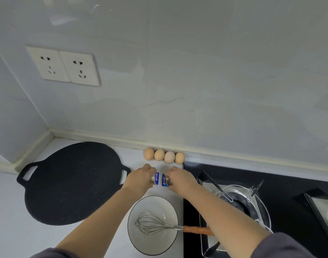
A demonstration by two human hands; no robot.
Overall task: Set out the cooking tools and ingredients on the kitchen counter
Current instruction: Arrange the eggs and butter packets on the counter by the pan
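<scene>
Left hand [139, 177] and right hand [179, 178] each closed on small blue-and-white packet, left packet [156, 178], right packet [165, 180], at twelve o'clock from white ceramic bowl [152, 244] on pale tabletop [8, 220].

Bare forearms; dark grey sleeves [282, 246] pushed up.

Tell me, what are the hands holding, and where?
Each hand holds one small blue-labelled packet: left hand grips the left packet, right hand grips the right packet, each by its outer end.

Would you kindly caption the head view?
Both hands set blue-labelled packets before four eggs.
</scene>
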